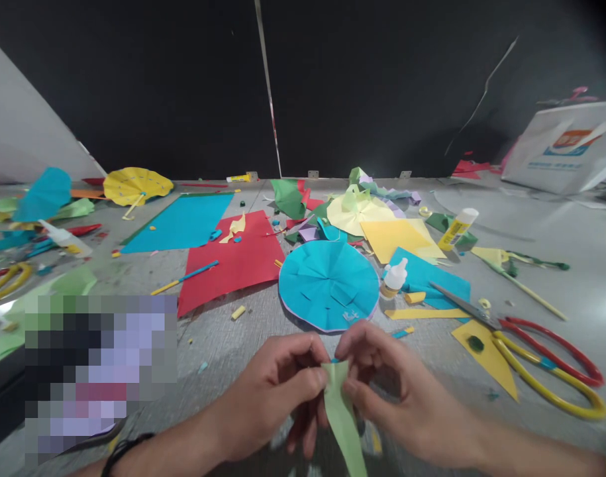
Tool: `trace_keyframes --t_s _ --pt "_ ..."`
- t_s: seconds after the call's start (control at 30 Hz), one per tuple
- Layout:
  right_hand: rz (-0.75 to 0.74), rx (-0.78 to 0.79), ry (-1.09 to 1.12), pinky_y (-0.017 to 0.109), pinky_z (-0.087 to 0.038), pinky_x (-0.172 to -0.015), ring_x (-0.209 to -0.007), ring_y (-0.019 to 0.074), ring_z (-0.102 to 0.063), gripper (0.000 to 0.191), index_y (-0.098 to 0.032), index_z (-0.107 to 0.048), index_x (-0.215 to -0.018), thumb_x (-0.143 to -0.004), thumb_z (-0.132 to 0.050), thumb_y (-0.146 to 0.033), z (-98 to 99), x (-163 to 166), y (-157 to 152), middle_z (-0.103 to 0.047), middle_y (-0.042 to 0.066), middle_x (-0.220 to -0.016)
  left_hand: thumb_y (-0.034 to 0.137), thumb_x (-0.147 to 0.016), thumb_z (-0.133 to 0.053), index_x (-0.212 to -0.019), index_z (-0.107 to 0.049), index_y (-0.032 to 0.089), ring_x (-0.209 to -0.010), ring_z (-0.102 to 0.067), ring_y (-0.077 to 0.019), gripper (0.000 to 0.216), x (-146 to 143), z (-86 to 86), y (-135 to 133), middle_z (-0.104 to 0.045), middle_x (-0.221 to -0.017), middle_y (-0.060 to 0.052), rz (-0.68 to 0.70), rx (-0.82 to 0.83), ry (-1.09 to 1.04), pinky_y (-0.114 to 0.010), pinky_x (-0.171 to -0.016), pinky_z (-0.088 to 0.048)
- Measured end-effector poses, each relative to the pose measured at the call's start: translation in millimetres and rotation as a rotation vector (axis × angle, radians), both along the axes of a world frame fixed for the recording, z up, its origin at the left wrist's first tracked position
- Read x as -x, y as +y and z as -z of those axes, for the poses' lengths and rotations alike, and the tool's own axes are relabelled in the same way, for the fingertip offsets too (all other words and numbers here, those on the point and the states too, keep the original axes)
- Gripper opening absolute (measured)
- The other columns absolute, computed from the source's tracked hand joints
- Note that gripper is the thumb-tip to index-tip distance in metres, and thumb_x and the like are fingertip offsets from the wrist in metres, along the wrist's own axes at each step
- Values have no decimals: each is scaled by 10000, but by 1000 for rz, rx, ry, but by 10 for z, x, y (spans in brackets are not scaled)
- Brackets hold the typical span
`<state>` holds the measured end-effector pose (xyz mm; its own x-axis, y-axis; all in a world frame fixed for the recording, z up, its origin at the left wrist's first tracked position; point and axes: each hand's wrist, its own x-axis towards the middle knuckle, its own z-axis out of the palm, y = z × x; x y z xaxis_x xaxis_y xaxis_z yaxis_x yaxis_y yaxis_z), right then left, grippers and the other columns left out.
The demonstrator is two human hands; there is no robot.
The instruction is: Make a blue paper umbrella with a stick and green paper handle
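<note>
My left hand (270, 397) and my right hand (402, 391) pinch the top end of a pale green paper strip (341, 417) between their fingertips, and the strip hangs down toward me. Just beyond my hands lies a round turquoise paper disc (328, 285) with slits and a lilac edge. A small white glue bottle (395, 278) stands to its right. Red-and-yellow-handled scissors (526, 351) lie further right, their blades across a turquoise paper piece (432, 288) and their handles beside a yellow paper triangle (486, 354).
A red paper sheet (228, 265) and a turquoise sheet (176, 222) lie on the grey table (213, 338) among scraps. A yellow glue stick (456, 228) and a yellow paper parasol (138, 187) are farther off. A white printed bag (563, 149) stands at back right; a blurred patch hides the lower left.
</note>
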<state>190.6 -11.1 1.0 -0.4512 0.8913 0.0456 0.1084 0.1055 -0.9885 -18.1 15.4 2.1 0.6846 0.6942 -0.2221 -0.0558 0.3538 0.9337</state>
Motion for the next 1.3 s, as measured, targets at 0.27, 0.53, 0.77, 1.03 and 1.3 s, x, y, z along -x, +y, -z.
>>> trace_keyframes --t_s 0.27,0.53,0.77,1.03,1.3 --pt "-87 -65 -224 241 -459 -642 -692 125 -558 318 -211 -553 -876 -1092 -445 -419 13 -23 -28 -594 -23 -756 667 -850 -673 -808 -529 182 -414 -508 -52 508 -18 -32 -46 -593 -606 32 100 -77 171 -121 -383 -373" --pt "-108 -65 -366 313 -525 -831 -887 173 -626 373 -241 -603 -957 -1108 -373 -492 -44 -111 -127 -664 12 -920 620 -896 -625 -782 -567 174 -410 -490 -61 464 18 -31 -79 -578 -571 30 72 -74 184 -146 -400 -351" --pt "-98 -216 -395 309 -530 -726 -780 181 -626 330 -227 -600 -854 -1075 -425 -399 -91 -57 -117 -672 31 -817 536 -889 -671 -746 -511 199 -402 -464 -67 399 -11 -105 -87 -540 -526 57 128 -85 184 -147 -378 -352" --pt "-48 -73 -341 368 -545 -829 -848 199 -642 337 -238 -619 -850 -1063 -454 -440 -16 -90 -166 -672 36 -855 498 -900 -617 -732 -516 193 -451 -366 -68 363 37 -102 -69 -396 -537 79 95 -108 149 -168 -420 -287" --pt "-73 -43 -382 352 -506 -834 -884 196 -596 425 -235 -580 -875 -1092 -369 -534 -39 -85 -140 -650 17 -873 570 -904 -642 -770 -524 195 -464 -385 -68 415 5 -105 -72 -427 -575 76 92 -144 160 -169 -431 -312"
